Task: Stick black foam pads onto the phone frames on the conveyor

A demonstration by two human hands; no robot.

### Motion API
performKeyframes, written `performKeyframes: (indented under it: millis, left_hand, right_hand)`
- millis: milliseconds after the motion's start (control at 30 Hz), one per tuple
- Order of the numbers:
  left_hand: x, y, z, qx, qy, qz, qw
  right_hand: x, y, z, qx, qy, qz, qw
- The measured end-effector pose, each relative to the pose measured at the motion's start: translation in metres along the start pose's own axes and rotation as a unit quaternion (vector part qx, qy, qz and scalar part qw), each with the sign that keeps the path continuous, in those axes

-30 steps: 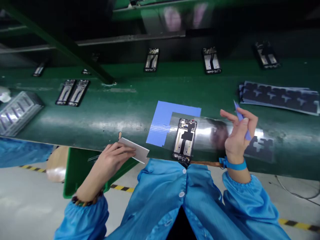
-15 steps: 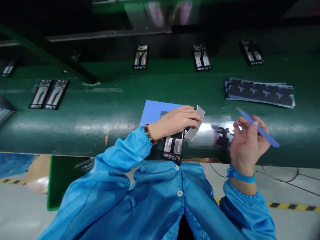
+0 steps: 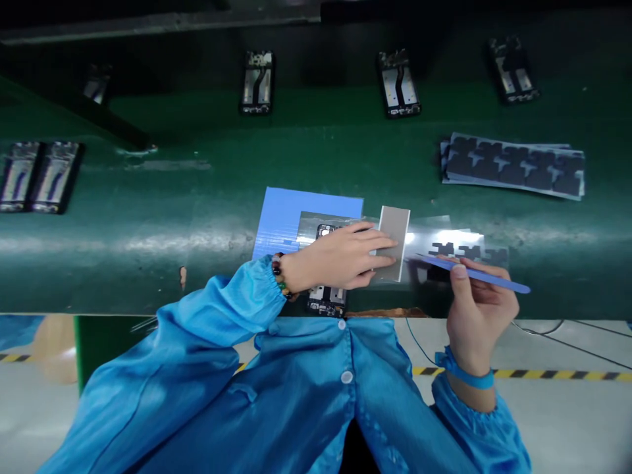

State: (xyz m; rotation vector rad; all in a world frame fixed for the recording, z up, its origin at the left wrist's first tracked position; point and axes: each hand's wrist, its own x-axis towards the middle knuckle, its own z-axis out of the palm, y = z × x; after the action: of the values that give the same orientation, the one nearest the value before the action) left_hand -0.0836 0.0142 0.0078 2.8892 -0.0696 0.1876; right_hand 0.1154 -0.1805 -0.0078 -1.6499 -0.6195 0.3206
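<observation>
My left hand lies over a phone frame, its fingers spread and resting on a flat grey plate. The phone frame shows below and above the hand, its middle hidden. A clear film sheet lies under the hand on a blue sheet. My right hand is closed on blue tweezers, tips pointing left. Those tips are close to the right edge of the grey plate, over clear film with black cut-out stickers.
Behind lie several phone frames, and a pair of frames sits at the left. A stack of black sticker sheets lies at the back right. A green post rises at the left. The bench's front edge borders my blue coat.
The grey plate has gone from tilted to nearly flat under my left fingers. My right hand has lowered, bringing the tweezers' tips left and down towards the plate. The camera view has shifted.
</observation>
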Motion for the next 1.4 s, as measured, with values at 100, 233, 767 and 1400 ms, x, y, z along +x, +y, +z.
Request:
performKeyframes:
  millis: [100, 233, 767, 1400]
  left_hand:
    - [-0.002, 0.001, -0.003, 0.004, -0.010, 0.015, 1.000]
    - [-0.005, 0.001, -0.003, 0.006, -0.033, 0.028, 0.999]
    - [0.017, 0.007, 0.000, 0.023, -0.019, 0.053, 0.998]
    - [0.093, 0.013, -0.023, -0.095, -0.068, 0.014, 0.993]
  right_hand:
    - [-0.007, 0.000, -0.006, 0.005, -0.017, -0.005, 1.000]
    - [-0.019, 0.002, -0.010, 0.009, -0.058, 0.000, 0.998]
    - [0.020, 0.011, 0.000, 0.096, -0.006, -0.018, 0.995]
    - [0.039, 0.039, 0.019, 0.169, 0.156, -0.016, 0.973]
